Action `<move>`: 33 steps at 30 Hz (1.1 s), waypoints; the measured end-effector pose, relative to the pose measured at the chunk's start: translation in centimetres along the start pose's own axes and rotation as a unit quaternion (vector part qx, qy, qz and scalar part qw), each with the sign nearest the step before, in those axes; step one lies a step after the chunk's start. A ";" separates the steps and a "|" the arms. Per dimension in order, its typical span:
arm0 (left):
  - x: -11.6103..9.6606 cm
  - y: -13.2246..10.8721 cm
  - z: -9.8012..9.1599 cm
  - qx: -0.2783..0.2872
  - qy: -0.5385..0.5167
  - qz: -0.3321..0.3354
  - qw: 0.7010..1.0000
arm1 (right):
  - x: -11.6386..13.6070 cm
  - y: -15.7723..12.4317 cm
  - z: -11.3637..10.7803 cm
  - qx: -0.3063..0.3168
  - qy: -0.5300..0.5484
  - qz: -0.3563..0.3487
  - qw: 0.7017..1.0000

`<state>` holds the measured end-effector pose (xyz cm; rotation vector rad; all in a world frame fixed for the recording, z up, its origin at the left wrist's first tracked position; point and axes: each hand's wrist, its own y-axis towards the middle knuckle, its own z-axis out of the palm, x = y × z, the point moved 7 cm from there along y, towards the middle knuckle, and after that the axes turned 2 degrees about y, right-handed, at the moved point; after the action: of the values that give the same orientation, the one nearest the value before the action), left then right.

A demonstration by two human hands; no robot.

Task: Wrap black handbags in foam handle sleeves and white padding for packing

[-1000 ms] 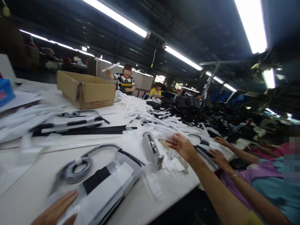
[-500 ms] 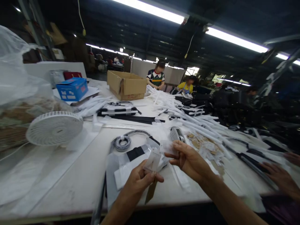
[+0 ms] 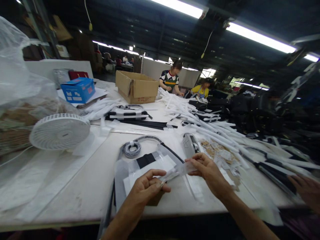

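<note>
Between my two hands stretches a small clear plastic bag (image 3: 178, 172), blurred a little. My left hand (image 3: 146, 186) pinches its near end, along with a brown card tag (image 3: 155, 199) hanging below the fingers. With thumb and fingertips, my right hand (image 3: 208, 171) grips the far end. Under them on the table lies a larger clear plastic bag (image 3: 119, 181) holding white and black flat material. Beside it a grey coiled strap (image 3: 132, 150) runs into a black strap (image 3: 172, 152). A grey handheld device (image 3: 189, 143) sits just beyond my right hand.
Brown and white tags (image 3: 225, 155) lie to the right, near a heap of white wrapped strips (image 3: 207, 123). A white fan (image 3: 61, 131), a blue box (image 3: 78, 90) and a cardboard box (image 3: 137, 87) stand farther back. Another person's hand (image 3: 306, 188) is at the right edge.
My right hand has moved slightly right and down, drawing the small clear bag out lengthwise. My left hand has shifted a little left, and the brown tag has tilted. The view has shifted slightly.
</note>
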<state>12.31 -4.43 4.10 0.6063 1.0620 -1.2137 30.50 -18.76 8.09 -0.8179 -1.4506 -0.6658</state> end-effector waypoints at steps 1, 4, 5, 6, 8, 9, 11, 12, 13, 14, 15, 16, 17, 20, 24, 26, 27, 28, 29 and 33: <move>-0.1 0.0 0.0 0.000 0.015 0.007 1.000 | 0.7 -0.3 -0.3 -0.019 -0.077 -0.054 0.995; -0.5 -0.1 0.3 -0.003 0.080 0.029 0.996 | 3.1 -2.4 1.2 -0.014 -0.252 -0.226 0.941; -0.7 -0.2 0.4 -0.011 0.107 0.039 0.993 | 3.7 -3.2 2.4 0.020 -0.279 -0.272 0.921; -0.9 -0.3 0.5 -0.022 0.136 0.054 0.989 | 4.1 -4.1 3.6 0.061 -0.294 -0.307 0.903; -1.3 -0.6 0.7 -0.040 0.194 0.084 0.977 | 4.5 -5.5 5.9 0.131 -0.307 -0.352 0.875; -1.5 -0.7 0.9 -0.045 0.217 0.098 0.970 | 4.6 -6.0 6.9 0.154 -0.313 -0.364 0.864; -1.7 -0.9 1.2 -0.051 0.254 0.121 0.958 | 4.4 -6.5 8.3 0.177 -0.328 -0.379 0.847; -1.7 -1.0 1.3 -0.055 0.266 0.127 0.954 | 4.3 -6.7 8.8 0.181 -0.335 -0.388 0.839; -1.7 -1.1 1.3 -0.061 0.273 0.130 0.951 | 4.2 -6.7 9.2 0.182 -0.343 -0.399 0.831; -1.7 -1.1 1.2 -0.067 0.272 0.131 0.951 | 4.2 -6.8 9.5 0.178 -0.351 -0.413 0.822; -1.6 -1.1 1.2 -0.070 0.265 0.128 0.953 | 4.2 -6.9 9.7 0.173 -0.359 -0.427 0.812; -1.5 -1.1 1.1 -0.070 0.254 0.122 0.957 | 4.2 -7.0 9.8 0.168 -0.367 -0.439 0.803; -1.4 -1.0 1.0 -0.068 0.242 0.114 0.961 | 4.2 -7.1 9.9 0.166 -0.374 -0.448 0.795; -1.3 -0.7 0.7 -0.061 0.213 0.094 0.971 | 4.4 -7.3 10.1 0.166 -0.371 -0.459 0.790; -1.0 -0.5 0.0 -0.051 0.169 0.081 0.981 | 4.7 -7.0 9.7 0.144 -0.339 -0.450 0.814; -0.7 -0.4 -0.5 -0.051 0.154 0.067 0.984 | 4.8 -6.6 9.3 0.128 -0.315 -0.435 0.834; -0.5 -0.4 -0.8 -0.052 0.149 0.062 0.985 | 4.8 -6.3 9.1 0.121 -0.303 -0.421 0.847; -0.3 -0.4 -0.9 -0.048 0.146 0.060 0.986 | 4.8 -6.0 8.9 0.115 -0.291 -0.401 0.861; -0.2 -0.4 -1.0 -0.041 0.140 0.061 0.987 | 4.6 -5.7 8.8 0.110 -0.280 -0.375 0.877; 0.0 -0.4 -0.4 -0.011 0.147 0.064 0.987 | 3.9 -4.8 8.4 0.116 -0.252 -0.263 0.924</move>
<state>11.82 -4.19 3.97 0.8416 1.2602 -1.0179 21.85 -14.37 11.90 -0.4180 -2.2145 -0.6874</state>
